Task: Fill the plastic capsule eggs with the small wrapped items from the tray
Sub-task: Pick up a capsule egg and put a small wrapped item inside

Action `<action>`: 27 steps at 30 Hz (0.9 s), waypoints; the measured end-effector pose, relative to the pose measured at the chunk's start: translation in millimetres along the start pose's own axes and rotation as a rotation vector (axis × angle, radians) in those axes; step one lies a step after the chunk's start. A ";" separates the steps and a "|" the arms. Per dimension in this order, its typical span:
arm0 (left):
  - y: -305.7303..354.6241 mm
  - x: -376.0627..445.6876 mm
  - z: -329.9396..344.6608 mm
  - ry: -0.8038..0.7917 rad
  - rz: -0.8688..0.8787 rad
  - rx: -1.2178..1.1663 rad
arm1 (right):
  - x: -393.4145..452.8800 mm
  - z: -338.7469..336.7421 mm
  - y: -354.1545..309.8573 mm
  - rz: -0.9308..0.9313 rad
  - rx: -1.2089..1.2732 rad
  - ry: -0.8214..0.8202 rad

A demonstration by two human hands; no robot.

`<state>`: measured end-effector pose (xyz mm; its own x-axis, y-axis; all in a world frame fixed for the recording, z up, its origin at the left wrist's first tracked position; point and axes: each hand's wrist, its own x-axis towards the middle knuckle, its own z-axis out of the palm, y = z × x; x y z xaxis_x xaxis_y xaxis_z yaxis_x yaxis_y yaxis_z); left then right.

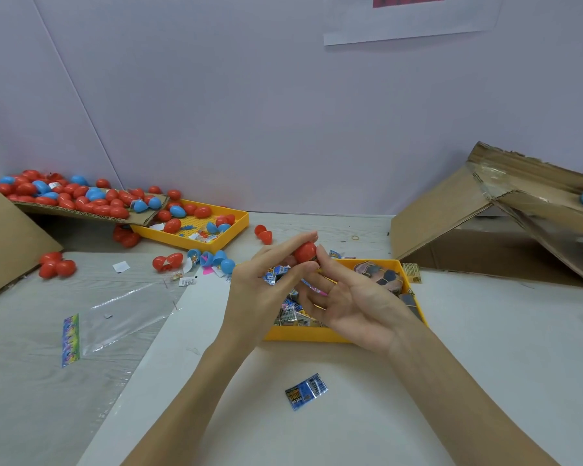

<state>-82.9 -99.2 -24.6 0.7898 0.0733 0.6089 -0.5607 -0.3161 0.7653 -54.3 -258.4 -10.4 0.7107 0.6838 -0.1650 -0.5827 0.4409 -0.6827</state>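
Note:
My left hand (266, 284) pinches a red capsule egg (304, 252) between its fingers and thumb, above the near yellow tray (303, 335). My right hand (360, 307) faces palm up beside it, its thumb touching the egg. A thin wrapped item with a pink edge (317, 290) lies held across its curled fingers. The tray holds several small wrapped items (292, 312), mostly blue and silver, partly hidden by both hands. One blue wrapped packet (306, 391) lies loose on the table in front of me.
A second yellow tray (239, 223) with eggs sits back left, beside a cardboard flap (81, 210) piled with red and blue eggs. Loose eggs (56, 264) and blue halves (216, 258) are scattered left. A clear bag (125, 314) lies near left. A cardboard box (485, 230) stands right.

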 end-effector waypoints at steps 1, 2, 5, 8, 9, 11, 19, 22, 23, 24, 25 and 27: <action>0.0 0.0 0.0 0.001 -0.003 -0.014 | 0.0 0.6 0.4 0.001 0.005 0.003; -0.3 0.0 0.2 0.001 -0.008 -0.023 | -0.2 0.9 0.6 0.001 0.007 0.007; -1.8 -0.7 1.1 -0.004 -0.028 -0.049 | -0.9 1.6 0.8 -0.005 0.002 0.031; -3.1 -1.6 2.6 -0.006 -0.040 -0.096 | -1.5 2.6 1.5 -0.014 0.006 0.054; -3.5 -1.7 3.0 -0.005 -0.042 -0.110 | -1.5 3.0 1.8 -0.018 0.008 0.062; -4.1 -1.4 3.1 -0.011 -0.049 -0.129 | -1.5 4.3 2.2 -0.023 0.011 0.071; -1.2 -0.1 -0.5 -0.036 -0.113 -0.253 | -1.8 9.8 7.5 -0.066 0.014 0.073; 1.3 0.0 -2.1 -0.033 -0.124 -0.271 | -1.8 13.3 11.4 -0.087 0.014 0.078; 1.9 0.4 -3.2 -0.028 -0.127 -0.271 | -1.3 14.5 11.7 -0.094 0.011 0.080; 2.1 0.8 -4.7 -0.021 -0.132 -0.262 | -1.2 15.0 11.7 -0.103 0.014 0.081; 1.7 1.4 -6.2 -0.017 -0.138 -0.246 | -0.8 14.5 11.3 -0.114 0.024 0.078; -0.5 2.1 -9.1 -0.017 -0.152 -0.217 | -1.0 12.5 9.4 -0.139 0.015 0.063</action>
<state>-83.2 -90.3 -21.7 0.8722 0.0883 0.4811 -0.4738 -0.0920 0.8758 -65.5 -247.6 -7.8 0.8084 0.5775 -0.1143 -0.4821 0.5379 -0.6915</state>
